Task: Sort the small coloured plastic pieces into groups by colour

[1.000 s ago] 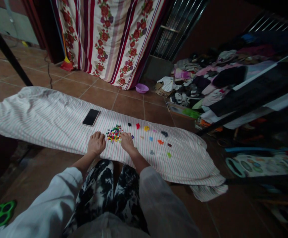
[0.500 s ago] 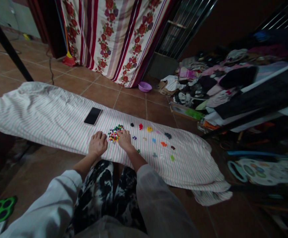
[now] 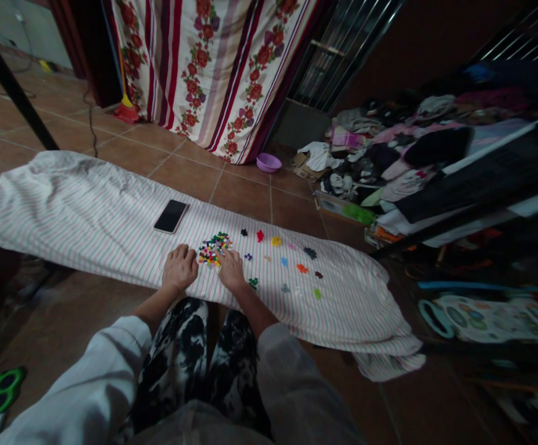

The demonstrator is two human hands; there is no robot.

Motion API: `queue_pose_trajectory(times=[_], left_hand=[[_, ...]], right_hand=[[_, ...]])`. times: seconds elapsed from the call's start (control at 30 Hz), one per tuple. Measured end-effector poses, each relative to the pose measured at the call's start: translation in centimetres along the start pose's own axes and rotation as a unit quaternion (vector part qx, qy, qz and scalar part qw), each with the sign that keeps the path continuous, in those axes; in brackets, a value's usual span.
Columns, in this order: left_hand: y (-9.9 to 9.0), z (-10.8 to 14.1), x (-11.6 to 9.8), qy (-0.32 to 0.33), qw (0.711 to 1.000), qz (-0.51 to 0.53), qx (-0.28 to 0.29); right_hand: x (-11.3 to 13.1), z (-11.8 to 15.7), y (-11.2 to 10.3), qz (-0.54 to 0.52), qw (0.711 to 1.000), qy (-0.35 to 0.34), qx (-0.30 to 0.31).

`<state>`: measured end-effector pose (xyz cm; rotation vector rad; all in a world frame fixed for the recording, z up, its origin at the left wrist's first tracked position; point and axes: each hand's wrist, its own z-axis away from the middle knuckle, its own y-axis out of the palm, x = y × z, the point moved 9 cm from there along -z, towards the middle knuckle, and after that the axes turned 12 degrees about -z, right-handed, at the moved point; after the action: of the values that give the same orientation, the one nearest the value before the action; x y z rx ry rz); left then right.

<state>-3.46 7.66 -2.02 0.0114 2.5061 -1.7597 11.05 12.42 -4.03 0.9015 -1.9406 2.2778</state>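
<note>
A pile of small mixed-colour beads (image 3: 210, 249) lies on a striped cloth (image 3: 106, 213); they are too small to make out their exact kind. My right hand (image 3: 231, 272) reaches to the pile's right edge, fingers stretched out and fingertips among the nearest pieces. To the left of the pile, my left hand (image 3: 180, 268) rests knuckles up on the cloth, its fingers curled under so that their tips are hidden. Right of the pile are small single-colour groups, among them red beads (image 3: 260, 236), yellow beads (image 3: 276, 241), orange beads (image 3: 302, 268) and lime green beads (image 3: 317, 293).
A phone (image 3: 171, 216) lies on the cloth beyond my left hand. On the tiled floor stand a purple bowl (image 3: 269, 163) and a red broom (image 3: 126, 112) near a flowered curtain (image 3: 204, 62). Heaped clothes (image 3: 389, 142) fill the right background.
My right hand has drawn back slightly towards me, uncovering more of the pile and the dark green group. My left hand stays in about the same place. The view has shifted slightly.
</note>
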Motion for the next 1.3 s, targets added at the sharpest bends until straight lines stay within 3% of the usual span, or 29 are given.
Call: queue_pose_trajectory(times=[0.3, 0.67, 1.03, 1.3], left_hand=[[-0.2, -0.1, -0.2, 0.0, 1.0, -0.009, 0.005], [0.2, 0.0, 0.0, -0.003, 1.0, -0.01, 0.016], [0.2, 0.0, -0.1, 0.007, 1.0, -0.013, -0.011], [-0.1, 0.0, -0.2, 0.016, 0.999, -0.02, -0.039]], right_hand=[[-1.5, -3.1, -1.3, -0.041, 0.998, 0.005, -0.05], [-1.2, -5.9, -2.1, -0.018, 0.998, 0.046, -0.039], [0.0, -5.5, -2.3, 0.014, 0.998, 0.039, -0.047], [-1.0, -5.5, -3.6, -0.096, 0.99, 0.008, -0.107]])
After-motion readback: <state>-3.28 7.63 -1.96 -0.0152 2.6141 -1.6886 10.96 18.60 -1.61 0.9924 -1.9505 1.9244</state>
